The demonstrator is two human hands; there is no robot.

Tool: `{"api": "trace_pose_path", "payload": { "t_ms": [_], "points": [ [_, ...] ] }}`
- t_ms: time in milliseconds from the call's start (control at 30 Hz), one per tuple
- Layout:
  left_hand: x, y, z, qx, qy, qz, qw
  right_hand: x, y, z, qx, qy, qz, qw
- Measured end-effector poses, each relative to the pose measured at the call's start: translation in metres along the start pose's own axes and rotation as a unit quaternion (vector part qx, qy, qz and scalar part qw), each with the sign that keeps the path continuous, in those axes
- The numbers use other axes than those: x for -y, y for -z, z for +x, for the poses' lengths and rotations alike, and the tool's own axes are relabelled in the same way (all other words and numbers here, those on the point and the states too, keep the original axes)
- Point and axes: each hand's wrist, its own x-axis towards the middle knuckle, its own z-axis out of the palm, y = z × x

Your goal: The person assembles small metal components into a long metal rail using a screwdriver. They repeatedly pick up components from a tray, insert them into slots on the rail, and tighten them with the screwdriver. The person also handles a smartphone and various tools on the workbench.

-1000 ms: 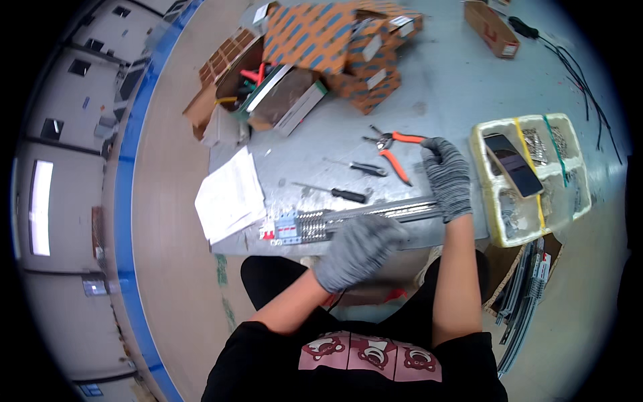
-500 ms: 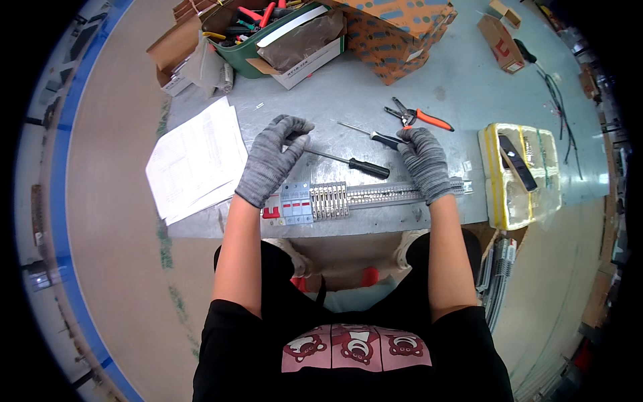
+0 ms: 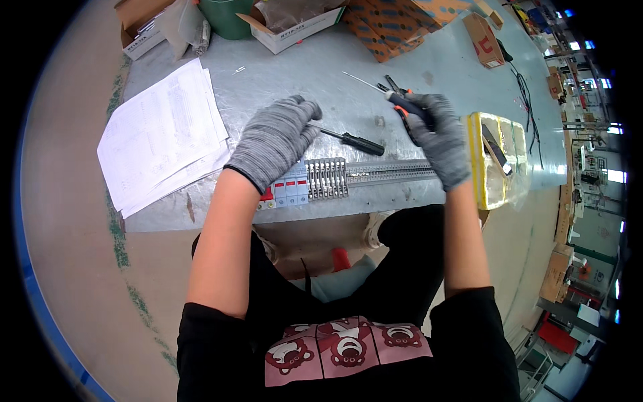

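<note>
My right hand [image 3: 443,144], in a grey knit glove, is closed around the dark handle of a screwdriver [image 3: 402,102], its thin shaft pointing to the far left. Behind and under it lie wire strippers [image 3: 400,114] with orange-and-black handles, partly hidden. My left hand [image 3: 278,134], gloved alike, has its fingers curled together; anything between the fingertips is hidden. Those fingertips are at the tip of a second screwdriver [image 3: 362,143] with a black handle, lying on the table. Below both hands lies a metal DIN rail [image 3: 392,172] carrying terminal blocks [image 3: 327,179] and light-blue modules [image 3: 291,191].
Printed sheets [image 3: 164,137] lie at the left. A yellow-edged compartment box [image 3: 477,161] stands at the right with a dark tool on it. Cardboard boxes [image 3: 385,30], an open white box [image 3: 295,37] and a green bin [image 3: 226,17] line the far side. Black cables [image 3: 526,100] lie far right.
My right hand has taken hold of the screwdriver and raised its handle over the wire strippers. My left hand stays near the other screwdriver's tip. The view has shifted to the right.
</note>
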Motion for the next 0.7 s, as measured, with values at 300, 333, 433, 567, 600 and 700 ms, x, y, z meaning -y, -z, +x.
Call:
{"api": "trace_pose_path", "payload": {
  "t_ms": [300,333,433,567,600,700],
  "points": [
    [-0.044,-0.030,-0.002,0.164,-0.082,0.065,0.981,0.070,0.084,-0.053,0.058,-0.009,0.032,0.998],
    [-0.044,-0.031,0.001,0.168,-0.082,0.067,0.980,0.069,0.082,-0.057,0.068,-0.030,0.048,0.996],
    [-0.045,-0.031,0.007,0.183,-0.053,0.020,0.982,0.071,0.072,-0.059,0.088,-0.017,0.032,0.995],
    [-0.042,-0.032,0.006,0.169,-0.065,0.012,0.983,0.068,0.055,-0.051,0.109,0.067,0.000,0.992],
    [-0.041,-0.031,0.006,0.171,-0.062,0.006,0.983,0.070,0.052,-0.049,0.115,0.073,-0.014,0.991],
    [-0.040,-0.033,0.005,0.171,-0.062,0.001,0.983,0.070,0.045,-0.046,0.123,0.092,-0.042,0.987]
  ]
}}
